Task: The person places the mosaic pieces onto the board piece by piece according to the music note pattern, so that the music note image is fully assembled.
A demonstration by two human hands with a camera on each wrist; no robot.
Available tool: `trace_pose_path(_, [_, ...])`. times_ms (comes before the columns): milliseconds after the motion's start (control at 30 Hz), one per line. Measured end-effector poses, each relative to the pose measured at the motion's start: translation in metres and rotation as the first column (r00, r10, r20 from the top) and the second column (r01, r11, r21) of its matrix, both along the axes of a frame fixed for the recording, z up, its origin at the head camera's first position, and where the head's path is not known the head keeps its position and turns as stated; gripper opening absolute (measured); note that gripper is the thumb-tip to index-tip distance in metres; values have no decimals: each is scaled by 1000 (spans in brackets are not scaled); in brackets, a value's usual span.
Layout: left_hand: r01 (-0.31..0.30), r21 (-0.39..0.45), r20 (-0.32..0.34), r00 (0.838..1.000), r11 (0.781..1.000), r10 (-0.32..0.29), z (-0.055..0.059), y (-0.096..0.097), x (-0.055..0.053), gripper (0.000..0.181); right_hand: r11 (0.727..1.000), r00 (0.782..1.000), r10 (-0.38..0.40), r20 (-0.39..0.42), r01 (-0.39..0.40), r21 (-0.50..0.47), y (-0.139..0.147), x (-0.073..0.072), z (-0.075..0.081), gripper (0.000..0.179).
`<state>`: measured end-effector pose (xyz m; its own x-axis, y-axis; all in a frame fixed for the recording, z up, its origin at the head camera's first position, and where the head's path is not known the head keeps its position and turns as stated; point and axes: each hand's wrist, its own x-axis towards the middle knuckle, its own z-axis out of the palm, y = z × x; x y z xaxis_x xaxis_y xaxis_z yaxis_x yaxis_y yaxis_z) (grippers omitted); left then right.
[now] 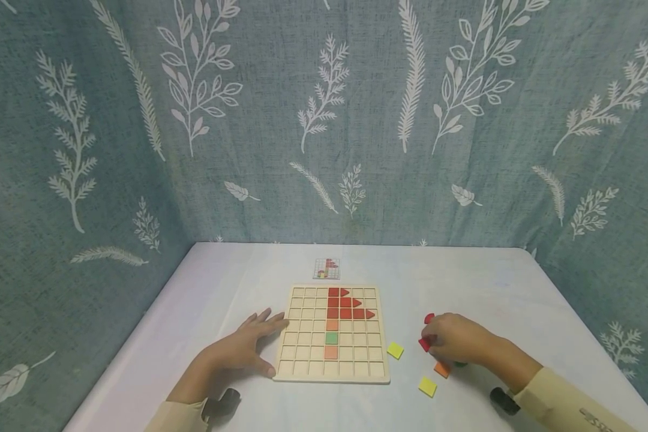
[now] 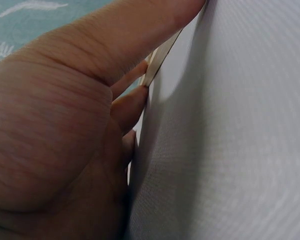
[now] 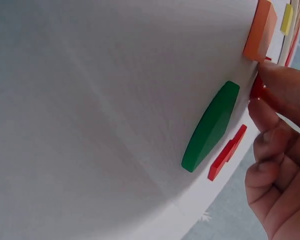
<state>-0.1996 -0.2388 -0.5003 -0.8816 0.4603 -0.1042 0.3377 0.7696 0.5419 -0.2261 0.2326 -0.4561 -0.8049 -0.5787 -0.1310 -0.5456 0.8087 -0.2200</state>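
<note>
A pale wooden grid board (image 1: 308, 369) lies on the table, with red squares and triangles (image 1: 346, 303) plus orange and green squares (image 1: 332, 338) in its cells. My left hand (image 1: 243, 343) has its fingers spread, touching the board's left edge, with the thumb by the near-left corner. To the right of the board, my right hand (image 1: 461, 339) pinches a small red piece (image 3: 257, 87) between thumb and index finger. The fingers hide part of that piece, so its shape is unclear. Near this hand lie an orange square (image 1: 441, 369) and a green piece (image 3: 211, 129).
Two yellow squares (image 1: 427, 386) lie between the board and the right hand. Another red piece (image 1: 429, 318) sits just beyond the right fingers. Behind the board is a small printed pattern card (image 1: 326, 269). Leaf-patterned curtain (image 1: 324, 120) surrounds the white table (image 1: 248, 270).
</note>
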Motion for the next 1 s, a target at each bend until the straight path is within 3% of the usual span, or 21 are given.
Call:
trace_pose_path(167, [11, 1, -13, 1000, 1000, -11, 0, -2, 0, 111, 995, 988, 100, -115, -100, 0, -3, -1, 0, 15])
trace_pose_path(533, [10, 0, -4, 1000, 1000, -10, -3, -2, -1, 110, 998, 999, 28, -34, -26, 61, -23, 0, 0, 13])
trace_pose_path(733, [-14, -17, 6, 1000, 1000, 15, -2, 1, 0, 111, 995, 997, 37, -61, -32, 90, -31, -5, -2, 15])
trace_pose_path(1000, [-30, -14, 13, 999, 999, 30, 1, 1, 1, 112, 998, 995, 60, -84, -57, 41, -50, -6, 3, 15])
